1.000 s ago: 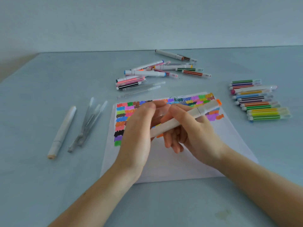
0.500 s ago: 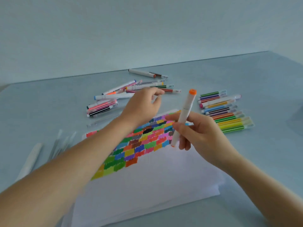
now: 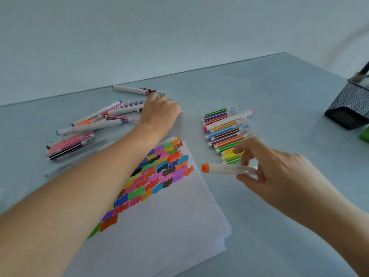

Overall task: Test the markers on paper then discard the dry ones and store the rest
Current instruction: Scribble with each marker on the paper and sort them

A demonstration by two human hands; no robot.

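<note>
My right hand (image 3: 279, 172) pinches a white marker with an orange cap (image 3: 223, 168), held level just in front of a neat row of striped markers (image 3: 225, 128). My left hand (image 3: 159, 112) reaches across the paper and lies over the loose pile of markers (image 3: 93, 124) at the back left. Its fingers curve down onto the pile and are hidden behind the back of the hand, so what they hold is unclear. A stack of white paper (image 3: 163, 226) with several coloured test swatches (image 3: 159, 172) lies in the middle.
A black mesh pen holder (image 3: 351, 104) stands at the right edge, with something green (image 3: 364, 134) beside it. One long white marker (image 3: 131, 89) lies apart behind the pile. A clear pen (image 3: 79, 158) lies blurred left of the paper.
My view swung right. The left hand went from above the paper out onto the loose pile. The right hand tipped the orange-capped marker from upright to level and carried it toward the neat row.
</note>
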